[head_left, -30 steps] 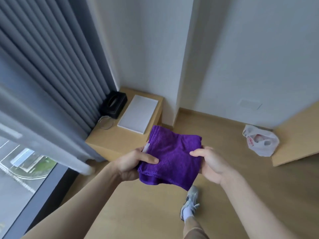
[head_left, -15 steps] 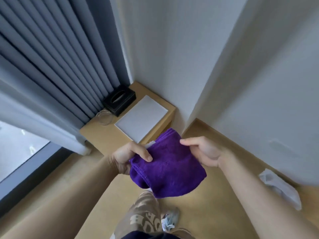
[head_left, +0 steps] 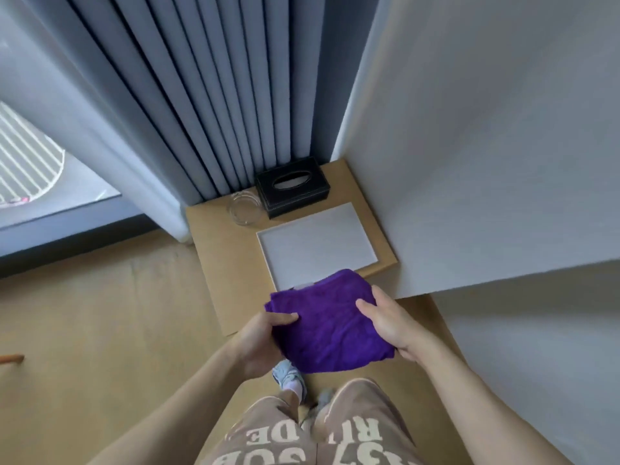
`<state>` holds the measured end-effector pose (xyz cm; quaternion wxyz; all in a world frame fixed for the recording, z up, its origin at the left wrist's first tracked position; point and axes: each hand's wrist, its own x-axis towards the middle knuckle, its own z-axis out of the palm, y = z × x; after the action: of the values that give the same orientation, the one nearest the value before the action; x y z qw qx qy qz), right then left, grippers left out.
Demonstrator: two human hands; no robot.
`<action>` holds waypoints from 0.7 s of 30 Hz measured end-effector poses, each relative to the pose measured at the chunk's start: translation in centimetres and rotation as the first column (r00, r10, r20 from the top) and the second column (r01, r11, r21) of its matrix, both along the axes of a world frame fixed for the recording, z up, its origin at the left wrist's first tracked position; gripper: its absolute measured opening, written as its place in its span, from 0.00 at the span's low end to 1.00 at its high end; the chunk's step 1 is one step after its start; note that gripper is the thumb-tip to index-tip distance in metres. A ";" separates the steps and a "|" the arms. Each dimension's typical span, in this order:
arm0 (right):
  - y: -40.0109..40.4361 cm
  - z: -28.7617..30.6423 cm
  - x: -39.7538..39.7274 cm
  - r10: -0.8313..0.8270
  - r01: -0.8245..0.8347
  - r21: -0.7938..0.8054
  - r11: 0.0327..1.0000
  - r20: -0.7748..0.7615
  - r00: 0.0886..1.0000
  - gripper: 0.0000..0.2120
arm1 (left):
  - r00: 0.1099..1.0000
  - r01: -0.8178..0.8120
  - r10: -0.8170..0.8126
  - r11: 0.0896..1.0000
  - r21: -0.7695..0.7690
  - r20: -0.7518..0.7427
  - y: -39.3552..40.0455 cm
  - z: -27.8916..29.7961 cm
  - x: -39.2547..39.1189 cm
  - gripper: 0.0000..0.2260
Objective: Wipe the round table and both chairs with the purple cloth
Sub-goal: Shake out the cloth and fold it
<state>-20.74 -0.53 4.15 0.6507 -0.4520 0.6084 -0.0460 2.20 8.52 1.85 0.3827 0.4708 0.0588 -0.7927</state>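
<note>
I hold a folded purple cloth (head_left: 327,327) in front of me at waist height, over the near edge of a low wooden stand (head_left: 221,263). My left hand (head_left: 260,340) grips its left edge with the thumb on top. My right hand (head_left: 391,322) holds the right edge, thumb on top and fingers underneath. No round table or chair shows, apart from a thin orange-brown tip (head_left: 11,358) at the left edge that I cannot identify.
The wooden stand in the corner carries a black tissue box (head_left: 292,186), a clear glass dish (head_left: 244,208) and a white tray (head_left: 317,245). Grey curtains (head_left: 201,95) hang behind it and a white wall (head_left: 486,146) stands to the right. Wooden floor (head_left: 100,330) spreads to the left.
My view has swung left and down toward the corner stand. The cloth went from bunched to flatter between my hands, and the white bag on the floor has left the view.
</note>
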 end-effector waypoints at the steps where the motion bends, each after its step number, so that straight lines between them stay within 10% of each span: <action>1: -1.1 -0.8 0.1 0.034 -0.034 0.011 0.999 -0.005 0.999 0.07 | 0.999 -0.032 0.032 0.999 0.041 0.007 -0.6 -0.5 -0.1 0.16; 14: -17.1 -17.5 3.8 0.252 -0.282 -0.229 0.932 -0.150 0.956 0.07 | 0.824 -0.016 -0.014 0.999 0.048 0.566 -14.3 -13.1 0.0 0.19; 21: -22.5 -22.6 3.4 0.384 -0.341 0.193 0.920 -0.277 0.881 0.12 | 0.761 0.148 -0.299 0.944 0.295 0.576 -16.8 -18.0 0.8 0.25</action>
<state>-17.31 -23.04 -18.45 0.5741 -0.5131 0.6089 0.1905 3.01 -8.29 -16.15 0.2254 0.7470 -0.0334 -0.6246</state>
